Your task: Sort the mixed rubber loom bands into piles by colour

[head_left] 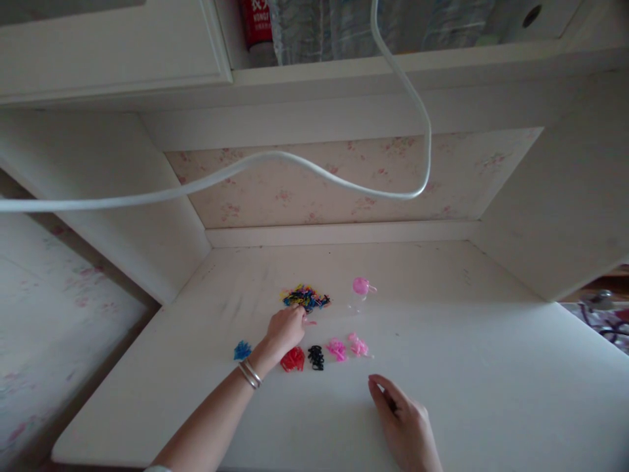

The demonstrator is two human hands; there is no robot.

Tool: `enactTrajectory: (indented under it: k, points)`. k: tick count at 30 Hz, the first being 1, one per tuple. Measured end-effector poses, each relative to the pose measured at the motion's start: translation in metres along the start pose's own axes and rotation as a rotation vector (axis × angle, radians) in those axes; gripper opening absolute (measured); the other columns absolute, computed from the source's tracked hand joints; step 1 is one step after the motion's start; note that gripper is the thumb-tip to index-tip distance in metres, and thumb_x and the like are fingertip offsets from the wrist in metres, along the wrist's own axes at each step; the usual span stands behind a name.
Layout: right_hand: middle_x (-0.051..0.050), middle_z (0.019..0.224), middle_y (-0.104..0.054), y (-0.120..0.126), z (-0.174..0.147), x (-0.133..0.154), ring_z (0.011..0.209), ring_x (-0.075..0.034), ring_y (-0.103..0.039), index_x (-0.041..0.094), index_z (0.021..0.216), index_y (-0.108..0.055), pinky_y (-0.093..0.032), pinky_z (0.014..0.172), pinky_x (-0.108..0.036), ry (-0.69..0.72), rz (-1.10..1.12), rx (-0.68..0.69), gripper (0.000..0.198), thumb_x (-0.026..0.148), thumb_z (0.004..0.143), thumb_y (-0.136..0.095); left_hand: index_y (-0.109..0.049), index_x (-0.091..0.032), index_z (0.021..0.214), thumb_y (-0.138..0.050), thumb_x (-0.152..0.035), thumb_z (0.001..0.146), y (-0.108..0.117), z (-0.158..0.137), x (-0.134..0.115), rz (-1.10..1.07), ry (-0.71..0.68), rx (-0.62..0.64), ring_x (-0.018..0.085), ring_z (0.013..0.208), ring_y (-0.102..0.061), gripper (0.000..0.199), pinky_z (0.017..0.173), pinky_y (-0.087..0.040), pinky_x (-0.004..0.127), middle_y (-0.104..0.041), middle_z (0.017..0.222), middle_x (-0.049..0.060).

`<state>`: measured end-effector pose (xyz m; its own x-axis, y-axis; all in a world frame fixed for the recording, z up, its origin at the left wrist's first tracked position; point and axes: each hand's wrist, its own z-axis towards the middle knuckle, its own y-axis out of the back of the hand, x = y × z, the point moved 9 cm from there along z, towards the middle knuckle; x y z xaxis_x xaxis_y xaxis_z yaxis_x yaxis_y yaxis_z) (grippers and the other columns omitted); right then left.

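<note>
My left hand (286,329) reaches to the near edge of a mixed pile of small colored elastic bands (305,296). Its fingers are closed, with the tips partly hidden. A thin pink band (310,322) shows beside them; I cannot tell whether it is gripped. Below lie sorted heaps: blue bands (242,350), red bands (293,359), black bands (316,358), bright pink bands (337,349) and light pink bands (359,345). My right hand (403,419) is near the light pink heap, thumb and forefinger tips together, nothing visible between them.
A small clear container (358,303) with a pink round top (360,285) stands right of the mixed pile. The white desk (472,380) has side panels and a shelf above. A white cable (285,156) hangs across the view.
</note>
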<state>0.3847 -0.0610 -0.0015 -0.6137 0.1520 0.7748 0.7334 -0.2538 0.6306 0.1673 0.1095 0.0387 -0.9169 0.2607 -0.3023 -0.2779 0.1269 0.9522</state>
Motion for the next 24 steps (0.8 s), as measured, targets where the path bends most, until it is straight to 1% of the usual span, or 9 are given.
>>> enactTrajectory:
  k: [4, 7, 11, 15, 18, 20, 22, 24]
  points:
    - [0.001, 0.054, -0.057, 0.002, 0.0, 0.004, 0.046, -0.01, -0.05, 0.021, 0.089, -0.071, -0.04, 0.049, -0.016, 0.006, 0.018, -0.004, 0.051, 0.061, 0.085, -0.039, -0.068, -0.02, 0.086, -0.048, -0.026, 0.087, 0.009, -0.002, -0.002, -0.114, -0.027, -0.052, 0.017, 0.083, -0.063, 0.02, 0.074, -0.045, 0.026, -0.068, 0.092, 0.006]
    - [0.001, 0.053, -0.057, 0.003, 0.0, 0.006, 0.045, -0.01, -0.05, 0.022, 0.088, -0.072, -0.04, 0.047, -0.016, 0.016, 0.013, -0.012, 0.05, 0.061, 0.085, -0.04, -0.068, -0.019, 0.088, -0.046, -0.031, 0.088, 0.024, -0.008, 0.002, -0.214, -0.043, -0.111, 0.016, 0.08, -0.063, 0.025, 0.074, -0.046, 0.025, -0.069, 0.087, 0.005]
    - [0.001, 0.052, -0.057, 0.001, 0.0, 0.004, 0.046, -0.011, -0.051, 0.023, 0.089, -0.071, -0.04, 0.047, -0.016, 0.022, -0.022, -0.007, 0.048, 0.059, 0.086, -0.04, -0.066, -0.018, 0.093, -0.04, -0.039, 0.09, 0.048, -0.029, 0.02, -0.299, -0.025, -0.218, 0.015, 0.077, -0.063, 0.033, 0.071, -0.047, 0.025, -0.068, 0.086, 0.005]
    - [0.002, 0.054, -0.058, -0.002, -0.002, 0.002, 0.047, -0.011, -0.053, 0.024, 0.091, -0.071, -0.041, 0.049, -0.016, 0.032, -0.062, -0.007, 0.045, 0.058, 0.086, -0.04, -0.065, -0.018, 0.091, -0.041, -0.04, 0.09, 0.062, -0.061, 0.046, -0.299, -0.002, -0.327, 0.015, 0.073, -0.062, 0.032, 0.069, -0.047, 0.025, -0.067, 0.087, 0.006]
    - [0.002, 0.059, -0.062, -0.006, -0.003, -0.001, 0.051, -0.011, -0.057, 0.027, 0.092, -0.07, -0.043, 0.053, -0.016, 0.027, -0.098, 0.022, 0.041, 0.056, 0.086, -0.042, -0.064, -0.019, 0.09, -0.042, -0.037, 0.09, 0.064, -0.086, 0.069, -0.228, -0.004, -0.41, 0.016, 0.076, -0.062, 0.028, 0.072, -0.047, 0.027, -0.066, 0.089, 0.006]
    - [0.003, 0.063, -0.064, -0.008, -0.004, -0.004, 0.054, -0.011, -0.059, 0.028, 0.093, -0.07, -0.044, 0.054, -0.016, 0.019, -0.113, 0.04, 0.04, 0.056, 0.085, -0.042, -0.063, -0.019, 0.091, -0.041, -0.034, 0.091, 0.061, -0.099, 0.084, -0.175, 0.003, -0.44, 0.017, 0.081, -0.062, 0.026, 0.074, -0.047, 0.027, -0.065, 0.09, 0.007]
    - [0.002, 0.065, -0.066, -0.009, -0.005, -0.007, 0.055, -0.012, -0.062, 0.029, 0.093, -0.07, -0.045, 0.055, -0.017, 0.017, -0.121, 0.049, 0.041, 0.057, 0.084, -0.043, -0.063, -0.02, 0.091, -0.041, -0.032, 0.091, 0.056, -0.109, 0.098, -0.138, 0.014, -0.444, 0.017, 0.083, -0.062, 0.025, 0.075, -0.047, 0.027, -0.065, 0.09, 0.007]
    - [0.002, 0.069, -0.069, -0.009, -0.006, -0.01, 0.059, -0.013, -0.064, 0.029, 0.093, -0.07, -0.046, 0.056, -0.017, 0.019, -0.127, 0.041, 0.041, 0.059, 0.083, -0.044, -0.064, -0.02, 0.09, -0.041, -0.031, 0.091, 0.051, -0.115, 0.108, -0.112, 0.029, -0.423, 0.016, 0.082, -0.062, 0.025, 0.075, -0.047, 0.026, -0.065, 0.089, 0.006]
